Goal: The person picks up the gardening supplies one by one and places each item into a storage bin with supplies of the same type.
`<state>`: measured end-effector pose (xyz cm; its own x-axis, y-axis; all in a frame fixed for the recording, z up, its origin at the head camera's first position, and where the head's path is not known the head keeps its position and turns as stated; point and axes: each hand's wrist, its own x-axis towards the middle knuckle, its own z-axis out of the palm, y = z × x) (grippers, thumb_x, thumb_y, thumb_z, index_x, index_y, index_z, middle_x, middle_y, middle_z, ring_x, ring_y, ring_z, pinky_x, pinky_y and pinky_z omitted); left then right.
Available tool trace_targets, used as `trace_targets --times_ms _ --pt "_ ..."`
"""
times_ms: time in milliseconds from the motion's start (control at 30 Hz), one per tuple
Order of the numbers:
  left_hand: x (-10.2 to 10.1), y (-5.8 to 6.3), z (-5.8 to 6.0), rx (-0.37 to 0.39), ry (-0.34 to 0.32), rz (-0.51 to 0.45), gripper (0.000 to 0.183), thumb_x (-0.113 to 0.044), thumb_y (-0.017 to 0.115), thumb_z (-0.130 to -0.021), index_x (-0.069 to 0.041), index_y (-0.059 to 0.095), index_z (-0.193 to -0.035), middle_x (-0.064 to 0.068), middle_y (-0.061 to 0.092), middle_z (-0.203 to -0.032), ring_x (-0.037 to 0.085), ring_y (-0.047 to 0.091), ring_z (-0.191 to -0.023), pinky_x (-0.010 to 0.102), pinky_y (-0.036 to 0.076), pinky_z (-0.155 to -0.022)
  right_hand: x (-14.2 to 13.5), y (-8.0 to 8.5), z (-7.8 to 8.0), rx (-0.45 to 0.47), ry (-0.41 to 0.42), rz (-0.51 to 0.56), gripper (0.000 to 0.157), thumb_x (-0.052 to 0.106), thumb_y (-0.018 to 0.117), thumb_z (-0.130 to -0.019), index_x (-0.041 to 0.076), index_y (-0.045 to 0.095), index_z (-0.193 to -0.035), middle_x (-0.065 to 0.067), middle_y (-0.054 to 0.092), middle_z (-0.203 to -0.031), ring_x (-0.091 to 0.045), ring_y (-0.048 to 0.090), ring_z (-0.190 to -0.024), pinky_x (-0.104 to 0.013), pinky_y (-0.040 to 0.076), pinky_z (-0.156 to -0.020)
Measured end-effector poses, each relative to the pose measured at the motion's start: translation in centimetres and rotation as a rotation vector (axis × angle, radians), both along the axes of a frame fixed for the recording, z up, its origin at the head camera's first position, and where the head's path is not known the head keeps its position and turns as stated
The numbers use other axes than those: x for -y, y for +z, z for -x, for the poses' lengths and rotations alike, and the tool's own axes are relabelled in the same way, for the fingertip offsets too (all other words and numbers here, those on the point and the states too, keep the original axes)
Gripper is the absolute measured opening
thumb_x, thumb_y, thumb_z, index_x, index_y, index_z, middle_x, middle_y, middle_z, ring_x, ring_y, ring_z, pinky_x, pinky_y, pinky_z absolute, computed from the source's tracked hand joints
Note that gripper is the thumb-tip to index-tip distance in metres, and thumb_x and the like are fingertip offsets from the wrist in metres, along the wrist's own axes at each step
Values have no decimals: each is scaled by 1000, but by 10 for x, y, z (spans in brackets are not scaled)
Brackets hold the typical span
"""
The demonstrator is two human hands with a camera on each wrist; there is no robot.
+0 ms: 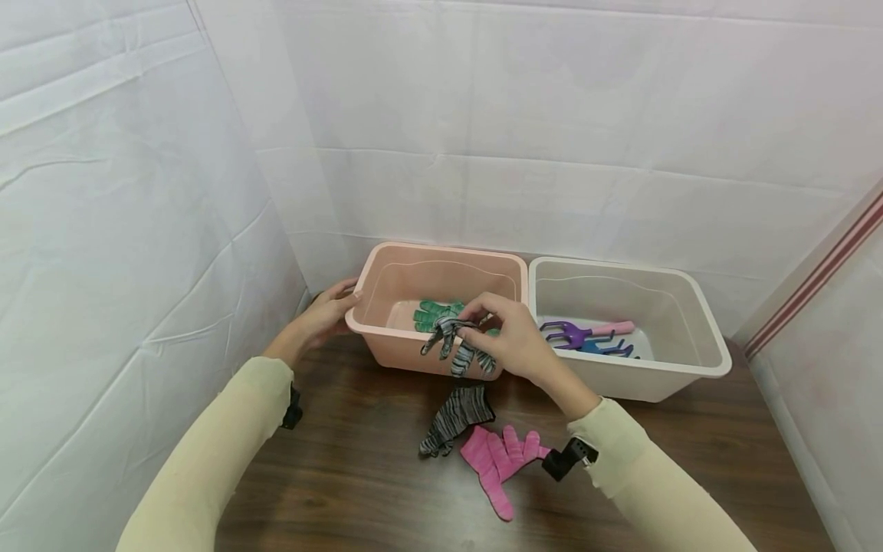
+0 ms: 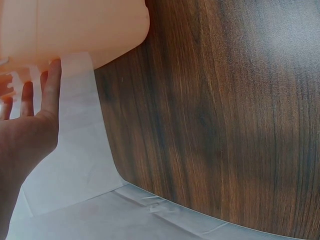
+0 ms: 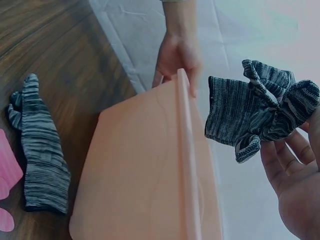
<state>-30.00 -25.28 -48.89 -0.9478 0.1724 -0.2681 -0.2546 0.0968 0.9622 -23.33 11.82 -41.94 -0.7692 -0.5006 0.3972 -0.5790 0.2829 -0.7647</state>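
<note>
Between thumb and fingers, my right hand (image 1: 513, 337) pinches a black-and-white striped knit glove (image 3: 230, 110) above the near rim of a peach plastic bin (image 1: 421, 253). The glove's fingers dangle in the head view. My left hand (image 1: 324, 313) holds the bin's left end, thumb at the rim and fingers against the outer wall. A green glove (image 1: 433, 314) lies inside the bin, partly hidden by my right hand and the held glove. On the table below are another striped glove (image 1: 461, 414) and a pink glove (image 1: 500, 456).
To the right, a white bin (image 1: 697, 330) stands beside the peach one. It holds a purple hand rake (image 1: 574, 334), a blue rake-like tool (image 1: 605, 349) and a pink handle (image 1: 614, 328). White sheeting (image 1: 455, 100) hangs behind and at both sides of the wooden table (image 1: 345, 475).
</note>
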Motion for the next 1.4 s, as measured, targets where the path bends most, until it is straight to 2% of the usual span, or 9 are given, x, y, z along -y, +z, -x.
trace_targets --times_ms 133,367,633,1033,1167,1400 --pt "0 2 0 -1 6 4 64 -26 48 -115 -14 20 -171 19 21 -173 46 39 -149 59 46 -110 -3 6 3 21 -11 23 14 10 79 -97 15 74 -108 4 72 -103 -16 68 -94 -41 59 -85" --pt "0 2 1 4 14 -4 64 -27 48 -115 -14 20 -171 19 21 -174 45 39 -149 60 45 -111 -5 18 11 -13 -25 31 14 6 79 -96 7 73 -109 -4 72 -104 -21 69 -94 -45 60 -87" --pt "2 1 1 6 9 -2 65 -25 47 -115 -13 18 -171 19 19 -174 45 38 -149 64 42 -113 -7 26 16 25 -60 66 14 5 80 -95 5 74 -107 -8 72 -102 -23 68 -92 -46 58 -87" --pt "-1 1 1 -7 1 -6 64 -25 48 -115 -12 19 -170 20 21 -173 46 38 -149 61 48 -108 -14 24 27 59 -98 95 15 10 78 -98 5 73 -110 -10 69 -107 -23 67 -96 -44 57 -88" --pt "-1 0 1 -8 4 1 64 -26 48 -115 -12 19 -171 20 20 -174 46 38 -149 62 46 -110 -15 23 31 46 -115 91 15 9 77 -99 4 72 -112 -11 68 -107 -25 66 -97 -46 57 -90" --pt "-1 1 1 -4 4 5 66 -27 49 -114 -14 19 -171 19 20 -174 46 38 -149 65 41 -113 -15 18 44 46 -162 113 14 9 77 -99 4 74 -112 -12 72 -107 -25 66 -98 -44 56 -88"
